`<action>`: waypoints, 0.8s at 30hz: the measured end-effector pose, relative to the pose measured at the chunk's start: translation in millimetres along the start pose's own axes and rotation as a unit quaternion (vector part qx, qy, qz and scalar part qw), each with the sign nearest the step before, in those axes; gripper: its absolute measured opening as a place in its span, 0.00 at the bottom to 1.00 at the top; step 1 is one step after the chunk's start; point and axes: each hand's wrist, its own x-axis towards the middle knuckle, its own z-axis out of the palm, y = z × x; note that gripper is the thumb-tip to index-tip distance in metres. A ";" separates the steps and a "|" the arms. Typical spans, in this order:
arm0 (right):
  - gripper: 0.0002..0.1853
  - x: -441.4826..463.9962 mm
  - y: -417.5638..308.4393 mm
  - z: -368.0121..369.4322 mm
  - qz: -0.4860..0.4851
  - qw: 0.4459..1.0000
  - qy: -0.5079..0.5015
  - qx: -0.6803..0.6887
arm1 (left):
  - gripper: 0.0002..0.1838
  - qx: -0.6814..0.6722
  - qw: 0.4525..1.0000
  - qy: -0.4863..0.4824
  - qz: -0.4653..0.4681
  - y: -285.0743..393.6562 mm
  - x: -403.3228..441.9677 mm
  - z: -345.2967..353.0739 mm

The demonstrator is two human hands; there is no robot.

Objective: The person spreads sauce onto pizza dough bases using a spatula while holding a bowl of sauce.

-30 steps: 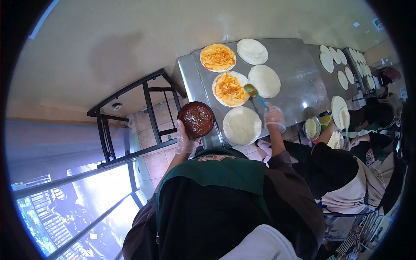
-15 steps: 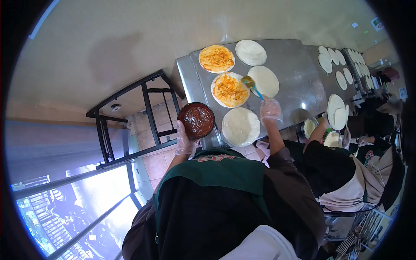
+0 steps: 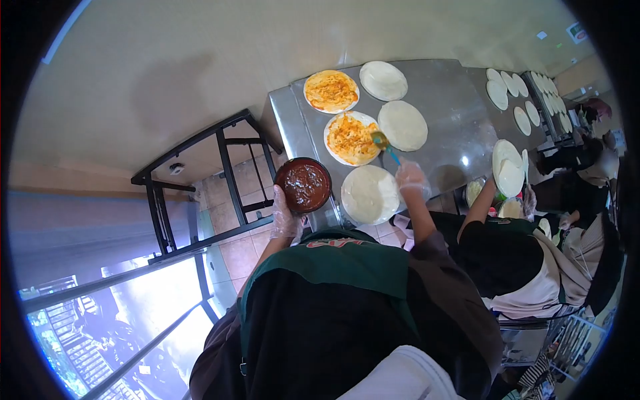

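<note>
My left hand (image 3: 285,215), in a clear plastic glove, grips the side of a dark bowl (image 3: 304,185) of brownish-red sauce beside the table's left end. In my gloved right hand (image 3: 411,177) is the blue handle of a spoon (image 3: 381,141). The spoon's head is over the right edge of a dough round spread with orange sauce (image 3: 351,138); whether it touches cannot be made out. Behind lies another sauced dough round (image 3: 331,91). Plain pale dough rounds lie near my right hand: one closest to me (image 3: 369,195), one in the middle (image 3: 403,126), one at the back (image 3: 383,81).
The steel table (image 3: 450,100) stands against the wall. A black metal frame (image 3: 227,167) is at its left. On the right a co-worker (image 3: 503,257) holds up pale rounds (image 3: 509,170), and more rounds (image 3: 497,95) lie on a farther table.
My right hand has drawn slightly left and toward me, and the spoon's head has moved down along the sauced round's edge. The co-worker's raised rounds have shifted left. My left hand stays on the bowl.
</note>
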 end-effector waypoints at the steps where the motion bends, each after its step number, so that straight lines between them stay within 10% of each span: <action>1: 0.15 -10.9 -4.2 -4.1 0.000 1.000 -0.007 0.013 | 0.43 0.000 1.000 -0.003 0.003 1.9 -0.3 1.5; 24: 0.18 -64.7 -36.8 -10.3 0.052 0.992 -0.064 0.100 | 0.41 0.007 1.000 0.000 0.008 8.1 -1.5 -0.9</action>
